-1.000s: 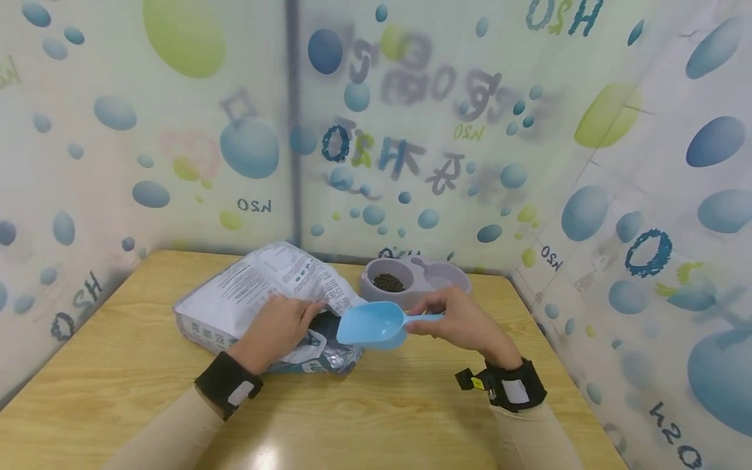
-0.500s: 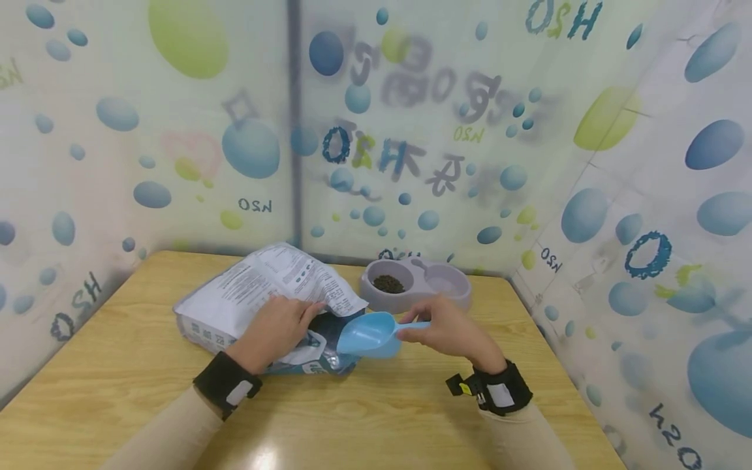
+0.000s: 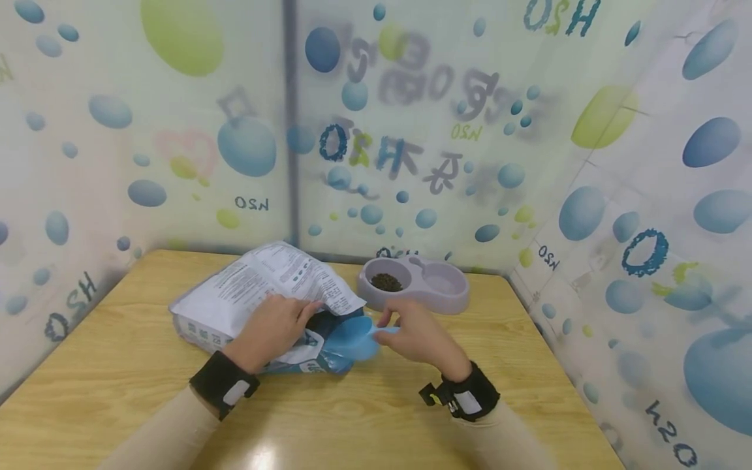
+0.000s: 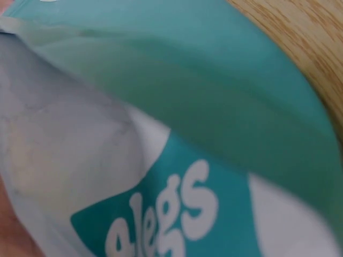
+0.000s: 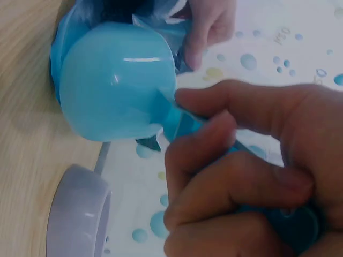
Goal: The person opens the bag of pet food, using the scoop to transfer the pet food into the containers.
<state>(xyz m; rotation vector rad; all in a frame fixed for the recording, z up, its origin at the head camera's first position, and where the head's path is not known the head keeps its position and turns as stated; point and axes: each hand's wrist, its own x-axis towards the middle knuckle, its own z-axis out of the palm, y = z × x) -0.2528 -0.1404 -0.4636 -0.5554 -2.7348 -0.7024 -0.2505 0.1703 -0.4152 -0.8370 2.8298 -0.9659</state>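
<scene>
A white and teal bag [image 3: 235, 290] lies on its side, its dark mouth toward the right. The left hand [image 3: 275, 329] grips the upper edge of that mouth and holds it up. In the right hand [image 3: 420, 333] is the handle of a light blue scoop [image 3: 355, 343], pinched between thumb and fingers. The scoop's front end sits inside the bag's mouth, so its tip is hidden. The right wrist view shows the rounded back of the scoop [image 5: 118, 80] close to the bag. Printed teal bag film [image 4: 230, 139] fills most of the left wrist view.
A grey double bowl [image 3: 435, 300] stands behind the right hand, with brown kibble [image 3: 386, 282] in its left compartment. The wooden table [image 3: 352, 424] meets patterned walls [image 3: 376, 130] at the back and along the right side.
The right hand and scoop have moved left and slightly down, taking the scoop's front from the edge of the bag's mouth to inside it. The left hand keeps its grip in place.
</scene>
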